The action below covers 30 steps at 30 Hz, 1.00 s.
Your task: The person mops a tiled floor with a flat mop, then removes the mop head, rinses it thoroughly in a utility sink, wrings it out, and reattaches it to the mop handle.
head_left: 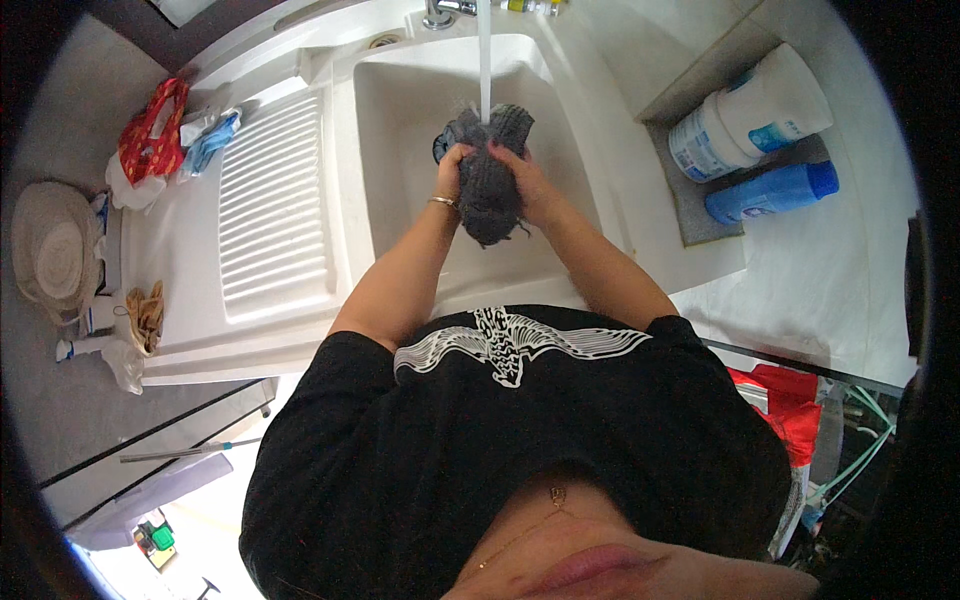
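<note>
Over a white sink point(395, 110), I hold a dark grey ribbed cloth point(488, 200) that looks knitted and bunched up. My left hand point(454, 168) grips its left side, with a bracelet at the wrist. On the other side my right hand point(532, 188) is closed round the cloth, thumb on top. A stream of water point(485, 60) runs straight down onto the cloth's far end. The near end hangs below my hands, with loose strands at its lower right. Most of my fingers are hidden beneath the fabric.
Left of the basin lies a ribbed washboard surface point(270, 200). Beyond it are a red bag point(155, 130), a blue cloth point(208, 150) and a woven basket point(58, 250). White tubs point(775, 100) and a blue bottle point(770, 193) stand on the right ledge. A metal tap fitting point(438, 15) is at the back.
</note>
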Each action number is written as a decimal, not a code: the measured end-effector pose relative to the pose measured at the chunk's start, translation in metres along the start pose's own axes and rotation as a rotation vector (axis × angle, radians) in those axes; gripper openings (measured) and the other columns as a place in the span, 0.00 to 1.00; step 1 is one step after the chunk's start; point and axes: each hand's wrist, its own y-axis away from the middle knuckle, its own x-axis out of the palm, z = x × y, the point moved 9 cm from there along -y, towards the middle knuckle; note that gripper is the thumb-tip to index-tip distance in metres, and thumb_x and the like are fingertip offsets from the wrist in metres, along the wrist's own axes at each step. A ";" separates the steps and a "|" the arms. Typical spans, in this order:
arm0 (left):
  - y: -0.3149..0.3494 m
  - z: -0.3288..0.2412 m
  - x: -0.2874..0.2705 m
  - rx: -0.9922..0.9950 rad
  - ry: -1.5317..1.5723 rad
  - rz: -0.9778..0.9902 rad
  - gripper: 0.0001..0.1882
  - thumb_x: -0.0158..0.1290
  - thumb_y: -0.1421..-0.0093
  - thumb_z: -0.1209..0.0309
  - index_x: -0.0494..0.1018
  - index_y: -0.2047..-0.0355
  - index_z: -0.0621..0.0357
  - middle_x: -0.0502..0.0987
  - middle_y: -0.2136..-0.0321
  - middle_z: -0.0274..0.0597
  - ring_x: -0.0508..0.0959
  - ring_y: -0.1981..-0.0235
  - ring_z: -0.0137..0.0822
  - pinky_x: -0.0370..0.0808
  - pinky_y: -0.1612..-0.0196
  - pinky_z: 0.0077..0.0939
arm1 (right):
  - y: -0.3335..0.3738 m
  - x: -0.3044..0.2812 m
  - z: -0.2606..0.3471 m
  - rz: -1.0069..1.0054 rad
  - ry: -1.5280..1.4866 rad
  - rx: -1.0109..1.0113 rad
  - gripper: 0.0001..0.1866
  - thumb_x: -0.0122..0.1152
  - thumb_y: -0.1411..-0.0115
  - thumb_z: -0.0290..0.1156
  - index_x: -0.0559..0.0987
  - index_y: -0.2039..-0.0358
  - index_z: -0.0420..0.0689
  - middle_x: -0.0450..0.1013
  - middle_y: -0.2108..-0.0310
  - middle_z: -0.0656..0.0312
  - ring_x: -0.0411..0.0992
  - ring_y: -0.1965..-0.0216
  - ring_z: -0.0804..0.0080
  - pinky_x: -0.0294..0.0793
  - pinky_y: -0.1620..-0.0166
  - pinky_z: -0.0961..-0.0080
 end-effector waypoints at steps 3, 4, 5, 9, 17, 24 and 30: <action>0.002 0.007 -0.003 -0.053 -0.150 -0.013 0.18 0.46 0.52 0.57 0.70 0.69 0.58 0.72 0.73 0.40 0.72 0.71 0.37 0.69 0.64 0.29 | -0.001 0.000 0.002 0.044 0.124 -0.059 0.31 0.56 0.56 0.24 0.60 0.48 0.46 0.66 0.60 0.56 0.68 0.60 0.66 0.70 0.60 0.71; 0.004 0.009 -0.009 -0.101 -0.214 -0.083 0.20 0.44 0.51 0.55 0.70 0.67 0.60 0.73 0.70 0.42 0.72 0.69 0.38 0.69 0.62 0.29 | -0.002 -0.005 0.004 0.024 0.168 -0.061 0.33 0.55 0.58 0.20 0.60 0.48 0.47 0.66 0.61 0.56 0.68 0.62 0.67 0.71 0.63 0.72; 0.008 0.012 -0.013 -0.168 -0.252 -0.134 0.23 0.43 0.50 0.54 0.70 0.64 0.61 0.73 0.67 0.44 0.73 0.67 0.39 0.68 0.61 0.29 | -0.004 -0.007 0.010 0.035 0.254 -0.082 0.33 0.54 0.59 0.19 0.61 0.49 0.47 0.67 0.62 0.55 0.69 0.63 0.67 0.71 0.63 0.72; 0.025 0.022 0.022 -0.420 0.089 0.062 0.32 0.32 0.46 0.46 0.66 0.55 0.60 0.68 0.55 0.50 0.69 0.54 0.45 0.62 0.50 0.42 | -0.010 -0.014 0.047 -0.076 0.848 -0.242 0.35 0.54 0.61 0.21 0.61 0.48 0.48 0.67 0.62 0.54 0.69 0.65 0.64 0.71 0.62 0.69; 0.028 -0.002 0.042 -0.247 0.372 0.086 0.28 0.41 0.47 0.44 0.70 0.62 0.57 0.72 0.62 0.48 0.72 0.62 0.46 0.68 0.56 0.42 | 0.028 0.073 0.021 -0.041 2.222 -0.577 0.33 0.60 0.59 0.38 0.65 0.50 0.45 0.63 0.51 0.52 0.68 0.57 0.59 0.66 0.55 0.66; 0.018 -0.018 0.019 -0.171 0.316 0.034 0.19 0.46 0.54 0.61 0.71 0.67 0.62 0.76 0.71 0.46 0.75 0.70 0.43 0.72 0.62 0.37 | -0.003 -0.002 0.101 -0.192 0.958 -0.296 0.13 0.51 0.47 0.33 0.74 0.66 0.37 0.73 0.68 0.59 0.72 0.70 0.76 0.71 0.69 0.80; 0.009 -0.003 0.019 -0.227 0.133 0.119 0.22 0.49 0.59 0.63 0.70 0.64 0.65 0.75 0.69 0.50 0.75 0.69 0.47 0.71 0.61 0.39 | -0.045 -0.018 0.124 -0.320 0.658 -0.352 0.15 0.51 0.47 0.32 0.70 0.62 0.37 0.71 0.68 0.59 0.72 0.72 0.73 0.72 0.73 0.79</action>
